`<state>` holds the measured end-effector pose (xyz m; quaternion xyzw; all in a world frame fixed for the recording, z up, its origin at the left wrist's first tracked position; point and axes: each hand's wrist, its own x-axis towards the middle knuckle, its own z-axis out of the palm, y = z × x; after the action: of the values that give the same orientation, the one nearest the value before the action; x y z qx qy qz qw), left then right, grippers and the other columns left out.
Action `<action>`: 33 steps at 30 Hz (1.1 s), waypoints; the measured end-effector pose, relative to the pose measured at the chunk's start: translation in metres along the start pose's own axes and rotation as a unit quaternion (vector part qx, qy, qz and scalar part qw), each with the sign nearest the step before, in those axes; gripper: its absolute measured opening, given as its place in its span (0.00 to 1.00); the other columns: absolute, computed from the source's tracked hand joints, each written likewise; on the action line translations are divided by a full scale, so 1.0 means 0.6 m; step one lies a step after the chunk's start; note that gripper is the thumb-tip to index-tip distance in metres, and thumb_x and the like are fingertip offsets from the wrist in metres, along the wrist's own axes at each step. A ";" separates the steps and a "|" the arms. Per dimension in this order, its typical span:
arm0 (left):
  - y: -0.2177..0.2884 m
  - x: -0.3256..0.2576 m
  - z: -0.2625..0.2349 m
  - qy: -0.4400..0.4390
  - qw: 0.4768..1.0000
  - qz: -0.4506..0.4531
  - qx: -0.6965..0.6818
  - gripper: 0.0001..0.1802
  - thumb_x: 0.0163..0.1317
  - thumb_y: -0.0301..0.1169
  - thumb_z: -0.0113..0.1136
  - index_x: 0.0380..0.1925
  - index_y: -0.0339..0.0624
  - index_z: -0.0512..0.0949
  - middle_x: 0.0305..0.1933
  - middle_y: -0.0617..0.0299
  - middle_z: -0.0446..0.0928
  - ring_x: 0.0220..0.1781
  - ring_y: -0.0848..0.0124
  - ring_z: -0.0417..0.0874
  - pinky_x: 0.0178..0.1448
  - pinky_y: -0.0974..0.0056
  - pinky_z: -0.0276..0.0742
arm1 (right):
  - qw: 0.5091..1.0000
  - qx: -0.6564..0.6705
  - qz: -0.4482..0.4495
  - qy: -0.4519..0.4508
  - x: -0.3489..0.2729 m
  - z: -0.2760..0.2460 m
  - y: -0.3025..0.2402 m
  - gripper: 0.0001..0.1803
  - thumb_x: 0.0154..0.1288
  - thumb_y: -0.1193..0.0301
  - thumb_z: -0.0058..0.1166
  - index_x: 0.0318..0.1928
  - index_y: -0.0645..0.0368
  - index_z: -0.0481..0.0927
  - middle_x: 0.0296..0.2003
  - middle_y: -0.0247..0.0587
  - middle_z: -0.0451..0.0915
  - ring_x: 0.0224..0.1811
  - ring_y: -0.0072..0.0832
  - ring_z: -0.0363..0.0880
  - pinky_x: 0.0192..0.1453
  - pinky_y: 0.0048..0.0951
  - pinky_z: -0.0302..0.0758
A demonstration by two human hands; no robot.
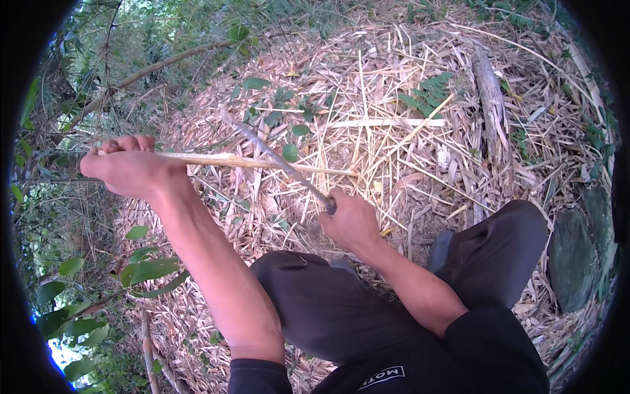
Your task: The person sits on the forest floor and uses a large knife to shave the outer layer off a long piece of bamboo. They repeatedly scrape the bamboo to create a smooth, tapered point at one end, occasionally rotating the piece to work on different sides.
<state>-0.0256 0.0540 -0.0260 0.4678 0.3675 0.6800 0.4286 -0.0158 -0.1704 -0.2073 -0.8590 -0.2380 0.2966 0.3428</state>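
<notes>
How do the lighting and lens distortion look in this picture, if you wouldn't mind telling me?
In the head view, the fisheye lens leaves curved black borders; a white, blue-fringed glare patch sits lower left, by the leaves; the dark shirt shows little detail.

Straw-yellow stick (252, 162), grey blade (265, 147) (brownish in places), charcoal trousers (321, 312), green leaves (155, 270)

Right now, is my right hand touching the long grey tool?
Touching. The head view shows your right hand closed around the near end of the long grey tool.
</notes>
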 end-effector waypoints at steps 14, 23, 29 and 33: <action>0.008 -0.020 0.005 -0.032 0.999 -0.011 -0.027 0.15 0.67 0.45 0.32 0.23 0.51 0.54 0.18 0.69 0.53 0.18 0.75 0.49 0.23 0.67 0.49 | 0.999 -0.010 0.022 -0.033 -0.002 -0.021 0.002 0.14 0.57 0.68 0.57 0.40 0.64 0.81 0.30 0.60 0.83 0.35 0.53 0.85 0.42 0.49 0.80; 0.009 -0.021 -0.015 -0.039 0.999 -0.009 -0.025 0.15 0.68 0.42 0.33 0.22 0.52 0.55 0.16 0.68 0.53 0.18 0.74 0.50 0.23 0.67 0.50 | 0.984 -0.088 0.145 -0.056 0.062 0.047 0.167 0.15 0.57 0.70 0.55 0.41 0.66 0.83 0.39 0.61 0.84 0.44 0.51 0.85 0.51 0.47 0.79; -0.014 0.045 -0.055 -0.124 0.987 0.003 -0.100 0.17 0.71 0.39 0.35 0.21 0.51 0.55 0.17 0.66 0.56 0.19 0.74 0.56 0.24 0.68 0.55 | 0.953 -0.219 0.009 -0.210 0.154 -0.025 0.178 0.21 0.55 0.58 0.60 0.39 0.66 0.84 0.37 0.59 0.84 0.39 0.46 0.85 0.48 0.43 0.82; 0.004 -0.003 -0.056 -0.125 0.988 0.083 -0.042 0.17 0.71 0.38 0.34 0.20 0.51 0.54 0.16 0.69 0.55 0.18 0.75 0.56 0.24 0.68 0.55 | 0.905 -0.302 -0.062 -0.295 0.202 -0.086 0.165 0.23 0.55 0.54 0.59 0.38 0.64 0.83 0.34 0.58 0.84 0.39 0.49 0.85 0.47 0.43 0.81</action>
<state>-0.0579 0.0481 -0.0345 0.5598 0.2418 0.6640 0.4328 0.1255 -0.1838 -0.2909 -0.7784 -0.4591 0.4283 -0.0010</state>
